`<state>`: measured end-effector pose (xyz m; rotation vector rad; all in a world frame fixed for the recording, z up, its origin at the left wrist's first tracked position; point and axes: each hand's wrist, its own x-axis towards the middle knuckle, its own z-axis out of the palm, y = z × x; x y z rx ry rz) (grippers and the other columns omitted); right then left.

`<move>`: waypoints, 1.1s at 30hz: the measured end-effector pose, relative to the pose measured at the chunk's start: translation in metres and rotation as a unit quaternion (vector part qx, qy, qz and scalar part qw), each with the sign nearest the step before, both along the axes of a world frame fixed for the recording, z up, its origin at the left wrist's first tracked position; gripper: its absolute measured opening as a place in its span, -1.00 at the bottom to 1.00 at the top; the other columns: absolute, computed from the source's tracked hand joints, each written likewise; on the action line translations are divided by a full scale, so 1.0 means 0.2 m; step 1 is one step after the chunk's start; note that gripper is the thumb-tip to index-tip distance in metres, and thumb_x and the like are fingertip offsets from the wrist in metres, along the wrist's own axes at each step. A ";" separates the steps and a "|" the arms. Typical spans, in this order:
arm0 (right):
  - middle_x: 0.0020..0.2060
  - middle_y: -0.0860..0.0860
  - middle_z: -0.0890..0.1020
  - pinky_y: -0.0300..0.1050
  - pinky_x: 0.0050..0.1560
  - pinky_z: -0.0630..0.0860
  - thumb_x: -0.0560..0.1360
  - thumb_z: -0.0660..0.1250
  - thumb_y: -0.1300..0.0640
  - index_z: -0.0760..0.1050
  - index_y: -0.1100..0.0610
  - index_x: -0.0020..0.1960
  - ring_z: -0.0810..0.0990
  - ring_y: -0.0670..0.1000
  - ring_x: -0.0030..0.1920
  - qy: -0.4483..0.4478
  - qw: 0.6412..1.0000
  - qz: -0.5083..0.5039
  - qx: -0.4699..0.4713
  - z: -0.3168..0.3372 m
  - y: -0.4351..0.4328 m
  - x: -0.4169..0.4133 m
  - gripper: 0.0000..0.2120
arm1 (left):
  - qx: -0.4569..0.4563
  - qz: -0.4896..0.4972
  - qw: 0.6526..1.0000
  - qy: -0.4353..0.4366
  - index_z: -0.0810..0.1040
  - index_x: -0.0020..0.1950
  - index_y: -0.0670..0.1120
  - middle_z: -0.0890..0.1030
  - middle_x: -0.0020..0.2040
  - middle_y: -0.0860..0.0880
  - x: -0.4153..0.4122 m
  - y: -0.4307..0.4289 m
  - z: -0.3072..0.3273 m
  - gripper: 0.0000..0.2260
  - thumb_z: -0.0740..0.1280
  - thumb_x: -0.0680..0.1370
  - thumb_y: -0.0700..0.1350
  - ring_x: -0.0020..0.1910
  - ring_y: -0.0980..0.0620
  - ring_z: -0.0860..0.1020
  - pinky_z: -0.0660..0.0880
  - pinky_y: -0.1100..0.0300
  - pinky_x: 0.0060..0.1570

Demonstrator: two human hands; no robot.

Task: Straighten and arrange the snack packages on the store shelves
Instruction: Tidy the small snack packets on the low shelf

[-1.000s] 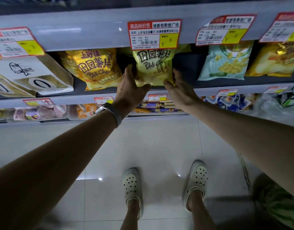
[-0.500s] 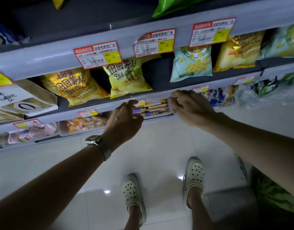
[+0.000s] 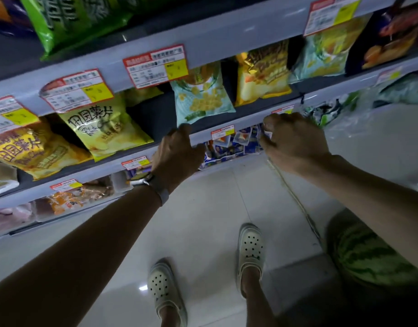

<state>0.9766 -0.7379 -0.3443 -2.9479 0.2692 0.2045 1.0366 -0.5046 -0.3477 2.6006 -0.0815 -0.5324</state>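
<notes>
Both hands have slid rightward along the shelving, away from the lime-yellow potato-chip bag (image 3: 104,128). The left hand (image 3: 177,153), watch at the wrist, has its fingers bent against the grey metal shelf lip (image 3: 250,120) and grips nothing visible. The right hand (image 3: 295,142) is curled over the heap of small blue-and-white packets (image 3: 236,142) 1 tier down; whether it pinches 1 I cannot tell. Just above the left fingertips, the teal pillow bag printed with yellow puffs (image 3: 203,100) leans forward at the lip. A nudge from below could tip it to the floor, and a hasty pull could drag loose packets out. Beyond, a gold foil bag (image 3: 262,74) stands just beside it.
</notes>
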 end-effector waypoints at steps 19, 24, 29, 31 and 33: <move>0.06 -0.07 0.59 -0.21 -0.03 0.33 0.55 0.43 -0.01 0.41 0.08 0.41 0.53 0.00 0.04 -0.018 0.915 -0.185 0.358 -0.19 -0.41 0.40 -0.51 | -0.194 0.253 0.948 -0.013 0.40 0.52 -0.05 0.55 0.40 -0.09 0.31 -0.21 -0.17 -0.15 0.43 0.30 0.29 0.37 -0.18 0.51 0.43 0.05 0.25; 0.27 0.00 0.62 -0.18 0.08 0.36 0.50 0.48 -0.07 0.33 0.11 0.49 0.57 0.09 0.24 -0.015 0.898 -0.211 0.387 -0.24 -0.40 0.47 -0.34 | -0.209 0.250 0.944 -0.037 0.45 0.45 -0.05 0.60 0.34 -0.07 0.34 -0.19 -0.21 -0.17 0.50 0.28 0.32 0.30 -0.14 0.56 0.50 -0.02 0.28; 0.45 0.03 0.50 0.00 0.38 0.42 0.36 0.54 -0.18 0.18 0.13 0.61 0.47 0.10 0.43 -0.042 0.858 -0.259 0.442 -0.26 -0.32 0.55 -0.02 | -0.245 0.246 0.936 -0.055 0.48 0.41 -0.03 0.67 0.27 0.04 0.36 -0.18 -0.26 -0.17 0.60 0.26 0.31 0.23 -0.02 0.65 0.60 -0.08 0.26; 0.56 0.06 0.36 0.11 0.50 0.34 0.31 0.55 -0.27 0.10 0.11 0.65 0.35 0.11 0.54 -0.043 0.864 -0.266 0.425 -0.27 -0.30 0.59 0.11 | -0.245 0.248 0.936 -0.052 0.46 0.44 0.00 0.65 0.29 0.04 0.36 -0.19 -0.29 -0.14 0.62 0.25 0.31 0.25 -0.02 0.63 0.59 -0.07 0.27; 0.59 0.07 0.29 0.17 0.53 0.31 0.24 0.55 -0.37 0.09 0.07 0.66 0.27 0.14 0.58 -0.026 0.875 -0.276 0.397 -0.26 -0.29 0.62 0.19 | -0.239 0.250 0.936 -0.064 0.45 0.43 0.02 0.63 0.30 0.01 0.35 -0.20 -0.33 -0.09 0.64 0.20 0.37 0.28 -0.08 0.61 0.59 -0.14 0.26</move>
